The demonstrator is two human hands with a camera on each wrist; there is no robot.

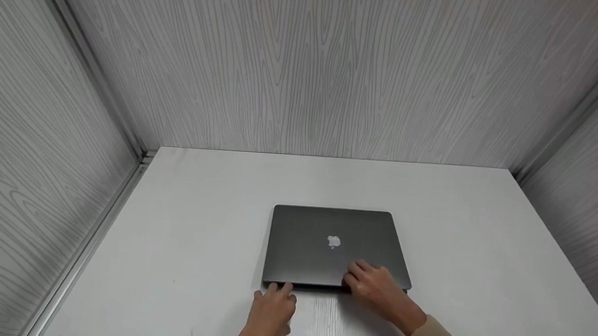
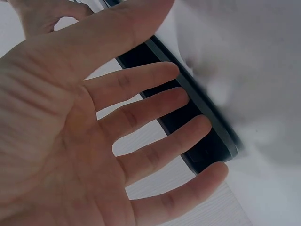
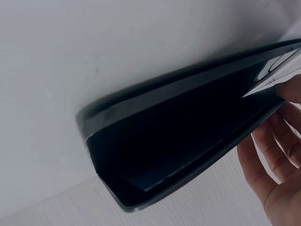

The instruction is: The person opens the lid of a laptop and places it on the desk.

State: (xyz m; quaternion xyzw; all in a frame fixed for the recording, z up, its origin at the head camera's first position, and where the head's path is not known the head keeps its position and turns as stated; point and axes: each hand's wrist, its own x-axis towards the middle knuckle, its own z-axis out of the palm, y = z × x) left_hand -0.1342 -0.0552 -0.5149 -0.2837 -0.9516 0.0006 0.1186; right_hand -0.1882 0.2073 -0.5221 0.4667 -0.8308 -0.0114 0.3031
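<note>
A dark grey laptop (image 1: pixel 302 241) lies on the white table, its light apple logo facing up. Its lid (image 3: pixel 188 193) is tilted partway up from the base (image 3: pixel 155 101) along the front edge, as the right wrist view shows. My right hand (image 1: pixel 377 289) pinches the lid's front edge right of the middle, thumb inside and fingers over the outer face. At the front left, the fingertips of my left hand (image 1: pixel 269 311) are right at the laptop's edge. In the left wrist view that hand's fingers (image 2: pixel 160 127) are spread and nearly straight, overlapping the dark laptop edge.
The white table (image 1: pixel 181 218) extends around the laptop on all sides. A grey wood-grain panel (image 1: pixel 305 69) stands along its back, with similar panels at the left (image 1: pixel 35 146) and right (image 1: pixel 589 170).
</note>
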